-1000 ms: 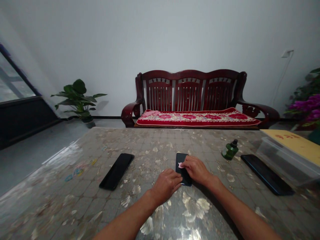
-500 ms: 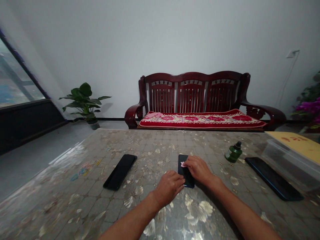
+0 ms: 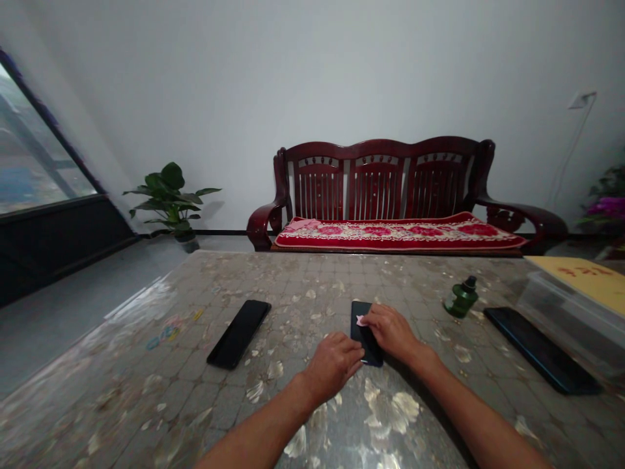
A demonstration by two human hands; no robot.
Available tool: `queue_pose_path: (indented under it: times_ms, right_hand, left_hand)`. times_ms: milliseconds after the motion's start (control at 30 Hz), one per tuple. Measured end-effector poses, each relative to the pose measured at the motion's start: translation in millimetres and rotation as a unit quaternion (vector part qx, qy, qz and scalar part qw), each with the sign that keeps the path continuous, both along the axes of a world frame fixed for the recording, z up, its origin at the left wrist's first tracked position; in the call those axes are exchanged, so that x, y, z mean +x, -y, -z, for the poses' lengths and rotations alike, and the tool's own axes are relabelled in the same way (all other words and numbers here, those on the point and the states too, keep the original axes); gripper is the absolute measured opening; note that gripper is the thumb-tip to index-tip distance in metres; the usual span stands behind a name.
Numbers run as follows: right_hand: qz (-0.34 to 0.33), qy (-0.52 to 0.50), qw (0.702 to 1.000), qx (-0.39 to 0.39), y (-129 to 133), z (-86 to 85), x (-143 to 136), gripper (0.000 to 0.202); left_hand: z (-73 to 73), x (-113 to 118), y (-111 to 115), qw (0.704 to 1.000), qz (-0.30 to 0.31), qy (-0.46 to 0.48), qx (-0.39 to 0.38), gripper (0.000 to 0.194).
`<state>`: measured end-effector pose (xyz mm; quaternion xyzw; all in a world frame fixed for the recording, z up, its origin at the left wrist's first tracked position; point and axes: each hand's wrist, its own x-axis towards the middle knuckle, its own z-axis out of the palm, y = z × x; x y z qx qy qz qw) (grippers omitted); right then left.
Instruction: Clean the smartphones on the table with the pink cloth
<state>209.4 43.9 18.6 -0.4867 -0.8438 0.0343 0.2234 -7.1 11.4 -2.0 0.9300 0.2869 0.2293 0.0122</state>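
A dark smartphone (image 3: 359,333) lies flat on the patterned table between my hands, its screen partly covered by them. My left hand (image 3: 334,360) is closed at the phone's lower left side, fingertips resting on its edge. Pinched in the fingers of my right hand (image 3: 390,331) is a small pink scrap (image 3: 361,320), pressed against the upper part of the screen. Whether the scrap is cloth or paper I cannot tell. The palm side of each hand is hidden.
Left of my hands lies another black phone (image 3: 239,334), with several coloured bands (image 3: 168,332) beyond it. To the right are a green bottle (image 3: 460,298), a larger dark phone-like device (image 3: 541,352) and a clear plastic box (image 3: 569,316) under a yellow envelope (image 3: 581,277). A wooden bench (image 3: 375,153) stands behind.
The camera view has turned slightly left, shifting everything a little to the right. Both hands keep nearly the same place on the phone, the pink scrap still in my right fingers.
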Motion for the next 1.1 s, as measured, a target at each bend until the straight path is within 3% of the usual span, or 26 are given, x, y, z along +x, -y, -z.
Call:
queue_pose_path:
  times_ms: [100, 300, 467, 633, 733, 800, 900, 1000, 1100]
  right_hand:
    - [-0.040, 0.006, 0.999, -0.008, 1.5, -1.3, -0.5, 0.029]
    - [0.013, 0.007, 1.000, -0.013, -0.8, -9.5, 0.6, 0.027]
    - [-0.073, -0.004, 0.997, -0.033, 7.6, -10.8, -0.3, 0.029]
    - [0.005, -0.043, 0.999, -0.010, 7.8, -5.7, -1.0, 0.029]
    - [-0.010, -0.085, 0.996, -0.039, 7.3, -2.3, -3.7, 0.031]
    - [-0.002, -0.164, 0.985, -0.060, 6.3, 1.2, -3.5, 0.029]
    - [0.072, -0.346, 0.933, -0.070, 0.8, 9.7, 3.3, 0.020]
    - [0.163, -0.522, 0.831, -0.099, -6.7, 18.2, 13.3, 0.029]
    - [0.199, -0.625, 0.744, -0.127, -10.1, 20.7, 17.2, 0.040]
  left_hand:
    - [0.9, 0.1, -0.3, 1.000, 0.000, 0.001, 0.004, 0.012]
    - [1.4, 0.4, -0.6, 1.000, 0.003, 0.011, 0.016, 0.015]
    - [1.7, 0.1, -0.2, 1.000, 0.007, 0.015, 0.021, 0.014]
    - [3.6, 0.4, -0.7, 0.999, 0.005, 0.017, 0.042, 0.013]
    - [3.7, 1.1, 0.3, 0.999, 0.001, 0.016, 0.046, 0.013]
    - [2.9, 1.3, 1.5, 0.999, 0.001, 0.020, 0.038, 0.014]
    - [-1.0, -0.7, 0.4, 0.999, 0.005, 0.033, 0.002, 0.015]
    - [-10.7, -5.8, -12.0, 0.997, -0.011, 0.058, -0.051, 0.015]
    - [-26.2, -8.6, -39.2, 0.996, -0.026, 0.041, -0.077, 0.023]
